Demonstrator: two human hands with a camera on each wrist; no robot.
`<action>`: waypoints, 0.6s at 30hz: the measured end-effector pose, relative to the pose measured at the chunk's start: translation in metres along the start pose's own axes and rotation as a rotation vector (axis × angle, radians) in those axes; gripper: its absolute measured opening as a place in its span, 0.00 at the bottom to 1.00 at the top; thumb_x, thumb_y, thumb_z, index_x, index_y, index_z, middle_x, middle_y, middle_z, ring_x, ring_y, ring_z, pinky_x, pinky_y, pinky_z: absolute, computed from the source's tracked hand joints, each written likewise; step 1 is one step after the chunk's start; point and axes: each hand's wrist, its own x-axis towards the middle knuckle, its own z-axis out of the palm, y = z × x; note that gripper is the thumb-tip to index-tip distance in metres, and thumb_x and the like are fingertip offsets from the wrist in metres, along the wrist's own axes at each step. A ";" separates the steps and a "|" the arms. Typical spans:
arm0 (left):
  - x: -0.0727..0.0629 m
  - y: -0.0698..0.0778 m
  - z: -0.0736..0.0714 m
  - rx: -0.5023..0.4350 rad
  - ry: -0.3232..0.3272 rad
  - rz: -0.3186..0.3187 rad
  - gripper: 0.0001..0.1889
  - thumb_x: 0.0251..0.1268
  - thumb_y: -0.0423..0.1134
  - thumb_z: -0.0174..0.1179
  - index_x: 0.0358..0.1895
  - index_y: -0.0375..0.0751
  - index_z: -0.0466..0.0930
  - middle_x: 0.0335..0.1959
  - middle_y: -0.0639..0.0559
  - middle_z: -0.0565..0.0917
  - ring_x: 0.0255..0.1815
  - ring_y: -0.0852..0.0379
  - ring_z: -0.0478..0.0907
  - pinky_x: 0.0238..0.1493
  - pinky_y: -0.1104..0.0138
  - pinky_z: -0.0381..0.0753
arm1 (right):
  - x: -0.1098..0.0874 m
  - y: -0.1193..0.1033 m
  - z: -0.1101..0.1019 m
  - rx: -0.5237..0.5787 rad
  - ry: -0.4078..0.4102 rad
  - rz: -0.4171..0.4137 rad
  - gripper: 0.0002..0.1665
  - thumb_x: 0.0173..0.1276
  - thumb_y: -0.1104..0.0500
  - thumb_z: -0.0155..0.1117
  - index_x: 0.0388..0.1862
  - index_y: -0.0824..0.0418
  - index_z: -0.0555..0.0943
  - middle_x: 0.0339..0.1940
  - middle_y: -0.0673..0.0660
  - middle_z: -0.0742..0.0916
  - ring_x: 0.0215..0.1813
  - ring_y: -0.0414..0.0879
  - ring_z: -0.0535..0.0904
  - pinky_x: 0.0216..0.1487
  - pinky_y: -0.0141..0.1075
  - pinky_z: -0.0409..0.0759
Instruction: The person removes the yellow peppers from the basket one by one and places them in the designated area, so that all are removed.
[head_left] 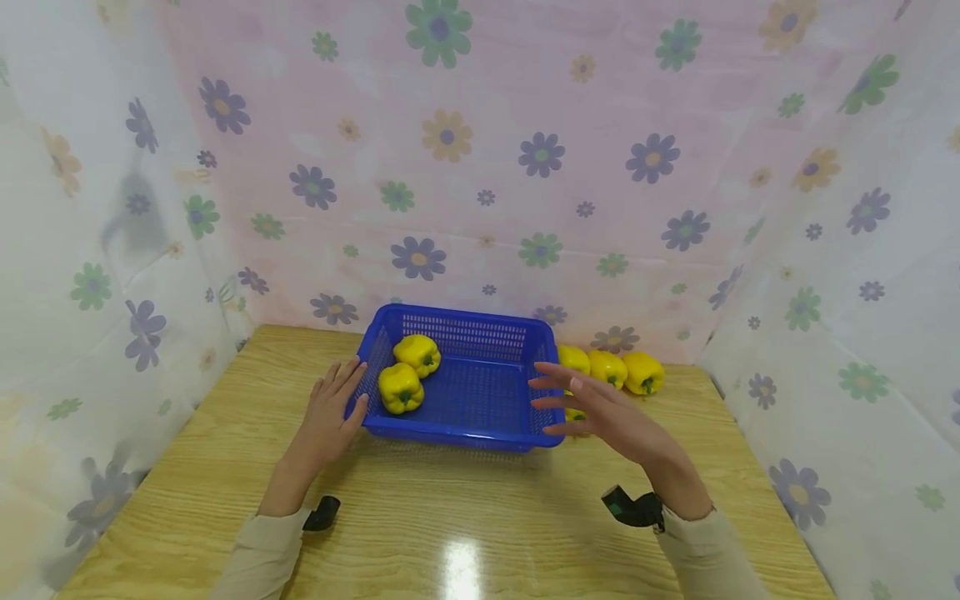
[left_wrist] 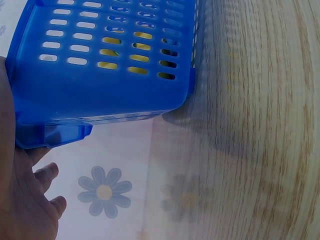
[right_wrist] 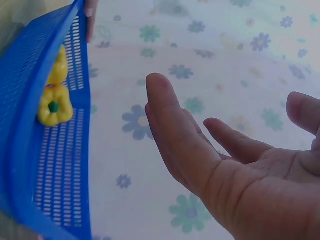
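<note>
With twelve o'clock pointing away from the person and the blue basket (head_left: 457, 437) as the centre of the dial, the basket stands on the wooden table (head_left: 420, 508), its slotted walls open to the top. Inside, two yellow peppers sit close together along the nine o'clock side: the rear pepper (head_left: 417, 354) toward ten, the front pepper (head_left: 400, 383) toward eight, its green stem facing the person.

At nine o'clock the left hand (head_left: 327, 417) touches the rim, thumb set apart from the fingers and nearer the eight o'clock corner. In the left wrist view some fingers show outside, beside the rim's lip; I cannot tell whether the hand is clamped on it.

At three o'clock the right hand (head_left: 618, 421) hovers just beside the basket, palm turned toward it, fingers and thumb apart; the right wrist view shows a gap between the fingertips and the basket.

Beyond that hand, toward three o'clock, a row of three yellow peppers (head_left: 608, 367) rests on the table, and part of another pepper (head_left: 573, 414) shows between the fingers. Beige sleeves (head_left: 708, 550) cover both forearms, and a flowered cloth (head_left: 480, 108) rises behind the table at twelve.
</note>
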 end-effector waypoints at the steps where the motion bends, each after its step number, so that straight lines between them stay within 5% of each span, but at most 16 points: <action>1: 0.000 0.000 0.000 0.000 0.000 -0.001 0.29 0.79 0.42 0.49 0.78 0.34 0.61 0.80 0.37 0.60 0.82 0.31 0.45 0.75 0.30 0.43 | 0.004 -0.003 0.002 -0.013 -0.002 -0.005 0.31 0.88 0.52 0.29 0.84 0.58 0.54 0.79 0.65 0.66 0.75 0.67 0.66 0.63 0.48 0.81; 18: -0.001 0.000 0.000 -0.014 0.009 0.002 0.29 0.80 0.42 0.48 0.78 0.34 0.62 0.80 0.37 0.60 0.81 0.29 0.46 0.75 0.30 0.43 | 0.097 0.015 0.005 -0.097 0.057 0.174 0.36 0.82 0.38 0.43 0.81 0.55 0.62 0.75 0.62 0.74 0.74 0.61 0.71 0.70 0.52 0.74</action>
